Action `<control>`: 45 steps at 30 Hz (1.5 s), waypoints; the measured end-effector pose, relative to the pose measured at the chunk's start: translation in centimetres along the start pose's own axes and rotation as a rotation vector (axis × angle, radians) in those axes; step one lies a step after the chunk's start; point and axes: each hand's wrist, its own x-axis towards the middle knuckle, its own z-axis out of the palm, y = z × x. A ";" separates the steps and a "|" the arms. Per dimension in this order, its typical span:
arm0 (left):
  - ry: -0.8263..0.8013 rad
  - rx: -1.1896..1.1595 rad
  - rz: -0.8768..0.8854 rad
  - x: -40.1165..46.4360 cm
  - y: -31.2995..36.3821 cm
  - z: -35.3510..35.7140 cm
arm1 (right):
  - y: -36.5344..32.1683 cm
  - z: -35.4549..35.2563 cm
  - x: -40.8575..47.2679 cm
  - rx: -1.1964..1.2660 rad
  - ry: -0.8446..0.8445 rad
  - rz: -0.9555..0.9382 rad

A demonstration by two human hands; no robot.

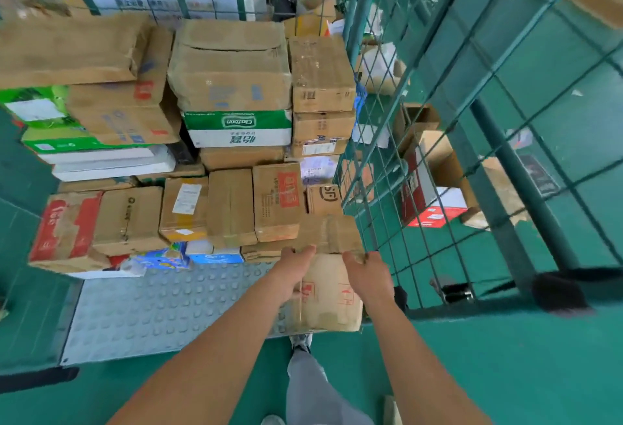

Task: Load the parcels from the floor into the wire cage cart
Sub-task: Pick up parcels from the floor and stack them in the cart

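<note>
Inside, wire cage cart [381, 141] holds stacked parcels [232, 94].

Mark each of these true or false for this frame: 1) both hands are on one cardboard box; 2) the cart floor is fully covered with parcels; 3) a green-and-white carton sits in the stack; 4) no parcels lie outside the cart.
1) True: the left hand and right hand both grip the taped cardboard box at its top edge.
2) False: a studded grey floor plate shows bare in front of the stacked parcels.
3) True: the green-and-white carton sits under a big brown box.
4) False: a red-and-white box lies on the floor beyond the wire mesh side.
</note>
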 end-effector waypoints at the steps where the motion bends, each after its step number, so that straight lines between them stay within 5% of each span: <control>1: 0.002 0.014 -0.007 1.3 1.0 0.3 | -0.5 -0.1 1.2 0.014 -0.003 0.012; 18: 0.062 -0.028 0.073 21.7 13.7 2.8 | -10.7 1.9 22.9 0.181 -0.114 0.092; 24: 0.012 -0.007 0.091 24.6 14.1 3.2 | -10.4 4.7 26.1 0.477 -0.191 0.335; 33: -0.001 -0.088 0.006 22.7 10.9 1.3 | -10.4 8.8 22.8 0.601 -0.361 0.364; 45: 0.266 -0.377 0.063 8.1 -1.7 -13.0 | -15.0 14.2 4.5 0.405 -0.621 0.032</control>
